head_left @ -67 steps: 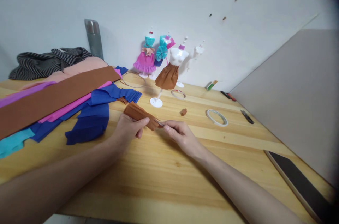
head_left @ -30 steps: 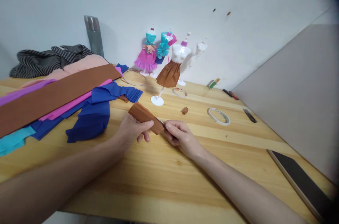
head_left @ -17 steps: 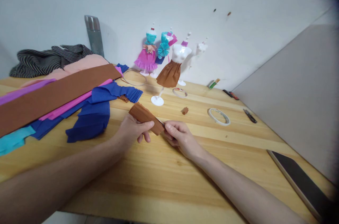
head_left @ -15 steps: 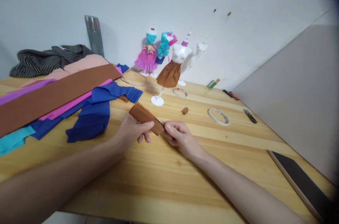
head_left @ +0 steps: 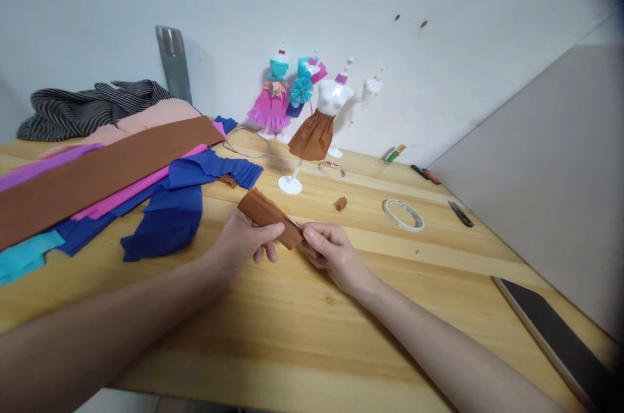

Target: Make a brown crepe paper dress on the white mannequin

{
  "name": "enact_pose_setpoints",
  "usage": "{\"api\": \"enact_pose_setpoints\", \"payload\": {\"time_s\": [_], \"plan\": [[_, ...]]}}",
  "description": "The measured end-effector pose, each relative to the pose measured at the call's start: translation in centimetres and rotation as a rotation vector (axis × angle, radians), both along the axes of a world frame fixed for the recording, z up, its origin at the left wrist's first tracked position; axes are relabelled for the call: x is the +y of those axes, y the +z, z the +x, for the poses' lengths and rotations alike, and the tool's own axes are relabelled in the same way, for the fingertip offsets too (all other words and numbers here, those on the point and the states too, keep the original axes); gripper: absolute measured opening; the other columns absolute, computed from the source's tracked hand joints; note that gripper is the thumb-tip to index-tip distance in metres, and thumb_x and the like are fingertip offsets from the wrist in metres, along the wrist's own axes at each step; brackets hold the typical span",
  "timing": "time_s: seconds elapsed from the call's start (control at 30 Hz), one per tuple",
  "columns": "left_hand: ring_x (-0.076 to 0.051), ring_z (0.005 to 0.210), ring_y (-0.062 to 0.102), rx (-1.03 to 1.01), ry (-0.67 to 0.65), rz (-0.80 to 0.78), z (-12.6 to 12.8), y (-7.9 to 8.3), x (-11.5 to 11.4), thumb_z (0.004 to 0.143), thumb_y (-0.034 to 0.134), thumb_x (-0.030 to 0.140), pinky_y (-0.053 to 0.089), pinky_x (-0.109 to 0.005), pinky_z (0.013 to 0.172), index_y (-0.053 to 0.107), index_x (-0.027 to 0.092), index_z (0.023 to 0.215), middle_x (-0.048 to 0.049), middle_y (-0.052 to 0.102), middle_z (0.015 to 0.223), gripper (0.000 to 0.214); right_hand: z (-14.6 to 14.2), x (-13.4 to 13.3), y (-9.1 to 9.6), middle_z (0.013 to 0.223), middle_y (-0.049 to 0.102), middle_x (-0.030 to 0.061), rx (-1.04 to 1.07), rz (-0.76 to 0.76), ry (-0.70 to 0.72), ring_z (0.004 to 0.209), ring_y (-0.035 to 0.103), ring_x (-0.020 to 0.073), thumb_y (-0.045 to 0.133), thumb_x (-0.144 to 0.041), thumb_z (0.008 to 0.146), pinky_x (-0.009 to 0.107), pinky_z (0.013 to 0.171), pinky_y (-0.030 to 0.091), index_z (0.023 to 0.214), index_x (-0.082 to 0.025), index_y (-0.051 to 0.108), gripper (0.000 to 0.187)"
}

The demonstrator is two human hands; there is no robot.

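My left hand (head_left: 251, 239) pinches a folded piece of brown crepe paper (head_left: 263, 213) between thumb and fingers, above the table. My right hand (head_left: 331, 249) is closed around scissors (head_left: 295, 223); a thin metal blade lies along the paper's right end, and the handles are mostly hidden in my fingers. Just beyond my hands, a small white mannequin (head_left: 334, 97) wears a gathered brown crepe paper skirt (head_left: 312, 134) and stands on a round white base. A small brown paper scrap (head_left: 340, 204) lies on the table past my right hand.
Crepe paper strips in brown (head_left: 112, 169), blue (head_left: 168, 224), pink and turquoise cover the left side. Dressed mannequins (head_left: 270, 104) and a grey bottle (head_left: 174, 65) stand by the wall. Rightward lie a tape roll (head_left: 403, 215), a dark cutter (head_left: 461, 213) and a dark flat device (head_left: 550, 328).
The view has shifted very slightly. Both hands, the brown paper and the scissors look almost the same as before.
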State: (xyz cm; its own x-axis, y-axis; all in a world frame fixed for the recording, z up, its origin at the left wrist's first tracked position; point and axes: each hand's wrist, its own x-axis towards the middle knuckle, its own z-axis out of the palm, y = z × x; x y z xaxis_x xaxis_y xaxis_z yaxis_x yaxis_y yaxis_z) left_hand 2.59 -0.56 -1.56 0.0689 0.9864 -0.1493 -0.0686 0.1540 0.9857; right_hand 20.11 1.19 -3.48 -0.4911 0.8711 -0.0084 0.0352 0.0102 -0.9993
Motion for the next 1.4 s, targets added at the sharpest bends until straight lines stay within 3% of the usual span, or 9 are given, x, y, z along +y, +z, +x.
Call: {"api": "enact_pose_setpoints", "payload": {"time_s": [0.2, 1.4], "plan": [[-0.005, 0.029, 0.041, 0.012, 0.030, -0.010, -0.02, 0.22, 0.00, 0.073, 0.063, 0.020, 0.028, -0.015, 0.032, 0.061, 0.012, 0.063, 0.0033, 0.055, 0.037, 0.013, -0.03, 0.01, -0.05, 0.045, 0.029, -0.0077, 0.045, -0.058, 0.003, 0.039, 0.018, 0.0050, 0.060, -0.056, 0.078, 0.023, 0.040, 0.009, 0.052, -0.019, 0.038, 0.051], [-0.006, 0.031, 0.045, -0.015, -0.005, 0.001, -0.17, -0.29, 0.08, 0.072, 0.065, 0.022, 0.029, -0.016, 0.033, 0.061, 0.013, 0.068, 0.0036, 0.056, 0.039, 0.011, -0.03, 0.07, -0.46, 0.047, 0.025, -0.0084, 0.035, -0.039, -0.002, 0.042, 0.015, 0.0053, 0.059, -0.055, 0.080, 0.024, 0.041, 0.008, 0.054, -0.020, 0.035, 0.050]]}}
